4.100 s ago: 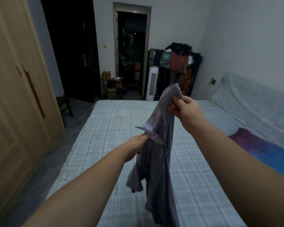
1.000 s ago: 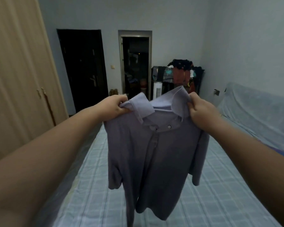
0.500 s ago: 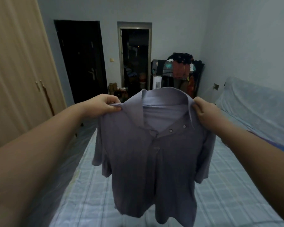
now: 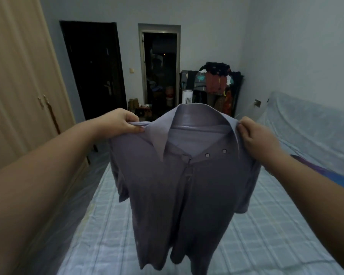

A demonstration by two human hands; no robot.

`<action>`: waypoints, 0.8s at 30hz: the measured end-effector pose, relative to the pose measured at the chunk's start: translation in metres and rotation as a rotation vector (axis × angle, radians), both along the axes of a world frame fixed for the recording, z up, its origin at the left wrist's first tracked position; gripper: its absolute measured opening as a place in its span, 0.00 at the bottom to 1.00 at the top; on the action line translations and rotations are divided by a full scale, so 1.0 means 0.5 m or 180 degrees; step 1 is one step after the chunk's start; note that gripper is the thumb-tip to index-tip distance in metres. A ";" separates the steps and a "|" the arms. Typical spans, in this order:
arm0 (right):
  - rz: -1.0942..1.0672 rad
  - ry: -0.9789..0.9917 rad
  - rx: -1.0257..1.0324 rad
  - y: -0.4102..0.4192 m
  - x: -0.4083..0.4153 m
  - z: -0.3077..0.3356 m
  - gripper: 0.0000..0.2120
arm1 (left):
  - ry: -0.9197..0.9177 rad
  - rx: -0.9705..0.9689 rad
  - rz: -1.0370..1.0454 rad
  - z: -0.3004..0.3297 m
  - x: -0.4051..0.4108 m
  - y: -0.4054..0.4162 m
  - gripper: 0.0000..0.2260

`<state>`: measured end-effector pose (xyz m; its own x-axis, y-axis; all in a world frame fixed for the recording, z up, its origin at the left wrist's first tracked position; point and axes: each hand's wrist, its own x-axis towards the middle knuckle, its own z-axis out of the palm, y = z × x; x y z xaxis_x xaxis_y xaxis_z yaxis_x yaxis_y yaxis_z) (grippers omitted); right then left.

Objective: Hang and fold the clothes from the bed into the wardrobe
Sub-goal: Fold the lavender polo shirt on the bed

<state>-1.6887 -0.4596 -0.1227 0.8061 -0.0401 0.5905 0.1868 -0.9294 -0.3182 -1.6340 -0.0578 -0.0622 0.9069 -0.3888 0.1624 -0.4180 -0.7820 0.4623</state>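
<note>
You hold the purple-grey collared polo shirt (image 4: 179, 187) up in the air over the pale blue checked bed (image 4: 256, 235), its front facing you and the placket open with 2 snaps showing. Your left hand (image 4: 119, 123) pinches the left shoulder beside the collar; your right hand (image 4: 256, 135) grips the right shoulder, fingers curled into the fabric. The beige wooden wardrobe (image 4: 18, 86) stands closed on the left. A cluttered clothes rack (image 4: 213, 82) stands in the far corner.

Home bedrm, bed (image 4: 266, 245), prob. wardrobe (image 4: 18, 96)
</note>
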 end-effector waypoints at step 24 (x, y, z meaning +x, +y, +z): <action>-0.0072 0.0550 -0.1207 -0.057 0.574 -0.305 0.15 | -0.0272 0.1093 0.0763 -0.399 0.504 -0.061 0.24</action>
